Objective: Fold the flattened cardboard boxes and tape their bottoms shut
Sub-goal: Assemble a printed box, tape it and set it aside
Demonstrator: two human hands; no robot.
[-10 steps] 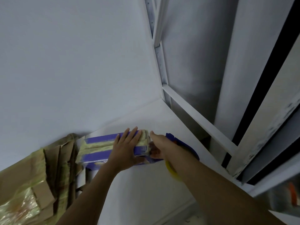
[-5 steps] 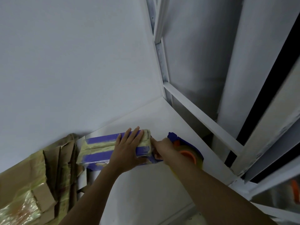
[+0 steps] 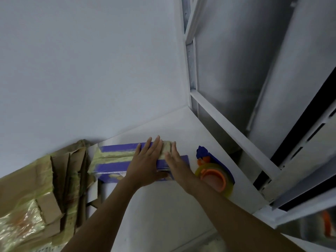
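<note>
A purple cardboard box (image 3: 116, 163) lies on the white shelf (image 3: 160, 206), with a yellowish tape strip along its top. My left hand (image 3: 145, 162) rests flat on the box's right part, fingers straight and thumb down the front face. My right hand (image 3: 175, 162) lies beside it with straight fingers, pressing the tape at the box's right end. A blue tape dispenser (image 3: 212, 171) with an orange core and a yellowish tape roll stands on the shelf just right of my right hand, free of both hands.
A stack of flattened brown cardboard boxes (image 3: 31, 193) with yellowish tape lies at the left, beside the purple box. White wall behind. A white metal shelf frame (image 3: 223, 124) runs along the right edge.
My right hand has let go of the tape dispenser, which now stands on the shelf, and has moved left onto the box's right end. My left hand stays on the box.
</note>
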